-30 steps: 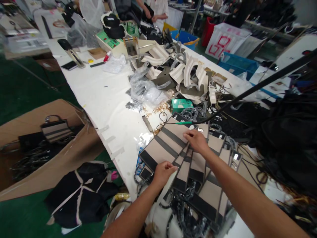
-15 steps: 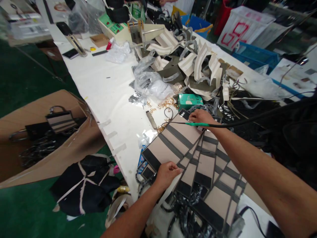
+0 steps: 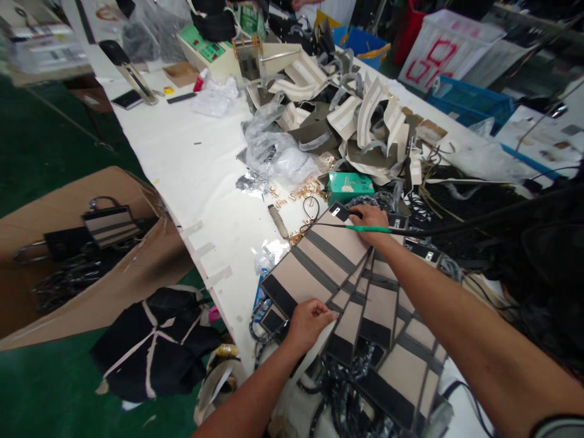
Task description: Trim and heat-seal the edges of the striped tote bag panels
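Observation:
A beige handbag (image 3: pixel 292 267) with dark stripes and black end bands lies on top of several like it, fanned out over the near part of the table. My left hand (image 3: pixel 310 322) is closed at its near edge, thumb and fingers pinched together. At the far end, my right hand (image 3: pixel 369 219) curls its fingers over the black band, close to a small metal fitting (image 3: pixel 336 212). Its fingertips are partly hidden. Plastic-wrapped handles (image 3: pixel 347 389) stick out below the pile. A thin cord with a green sleeve (image 3: pixel 368 229) crosses in front of my right hand.
Beyond the bags stand a green box (image 3: pixel 350 186) and scattered gold metal pieces (image 3: pixel 305 190). Curved beige parts (image 3: pixel 347 115) are heaped at the back. A cardboard box (image 3: pixel 132 267) holding bags and a black bundle (image 3: pixel 152 347) are on the floor at left.
My right forearm has shifted slightly, uncovering more bag ends with metal fittings to its right. My left hand stays nearly still at the handbag's near edge. The view has moved slightly.

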A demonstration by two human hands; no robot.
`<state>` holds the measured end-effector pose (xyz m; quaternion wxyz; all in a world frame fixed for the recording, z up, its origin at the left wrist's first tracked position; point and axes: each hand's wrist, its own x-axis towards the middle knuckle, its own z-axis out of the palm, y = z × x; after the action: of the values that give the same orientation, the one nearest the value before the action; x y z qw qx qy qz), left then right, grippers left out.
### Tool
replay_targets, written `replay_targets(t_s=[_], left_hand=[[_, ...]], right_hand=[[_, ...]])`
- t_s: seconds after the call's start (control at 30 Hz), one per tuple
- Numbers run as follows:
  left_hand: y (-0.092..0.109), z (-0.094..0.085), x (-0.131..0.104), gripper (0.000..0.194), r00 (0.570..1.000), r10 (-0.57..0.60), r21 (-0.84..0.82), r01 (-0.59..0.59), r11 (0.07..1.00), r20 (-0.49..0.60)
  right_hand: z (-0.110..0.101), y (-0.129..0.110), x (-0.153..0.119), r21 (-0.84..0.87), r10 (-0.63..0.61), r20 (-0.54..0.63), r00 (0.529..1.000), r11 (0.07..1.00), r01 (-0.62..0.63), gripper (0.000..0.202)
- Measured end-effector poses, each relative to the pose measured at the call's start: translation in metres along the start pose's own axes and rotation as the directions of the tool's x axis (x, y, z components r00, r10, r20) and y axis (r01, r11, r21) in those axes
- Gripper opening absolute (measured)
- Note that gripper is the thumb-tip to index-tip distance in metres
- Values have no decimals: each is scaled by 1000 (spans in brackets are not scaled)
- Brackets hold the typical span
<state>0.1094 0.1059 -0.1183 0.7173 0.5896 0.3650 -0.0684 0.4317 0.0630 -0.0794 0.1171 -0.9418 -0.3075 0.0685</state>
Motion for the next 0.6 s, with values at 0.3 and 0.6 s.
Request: replay_targets(t_s=[0.3, 0.6], left_hand=[[-5, 0, 3, 38, 1000, -22, -39, 22, 999, -2], [18, -4, -29, 60, 976, 86, 44, -79, 996, -198]], right_hand=[[-37, -19, -23, 117, -17, -190, 982, 992, 40, 40], [-5, -78, -252, 669, -69, 403, 913, 703, -242, 42]])
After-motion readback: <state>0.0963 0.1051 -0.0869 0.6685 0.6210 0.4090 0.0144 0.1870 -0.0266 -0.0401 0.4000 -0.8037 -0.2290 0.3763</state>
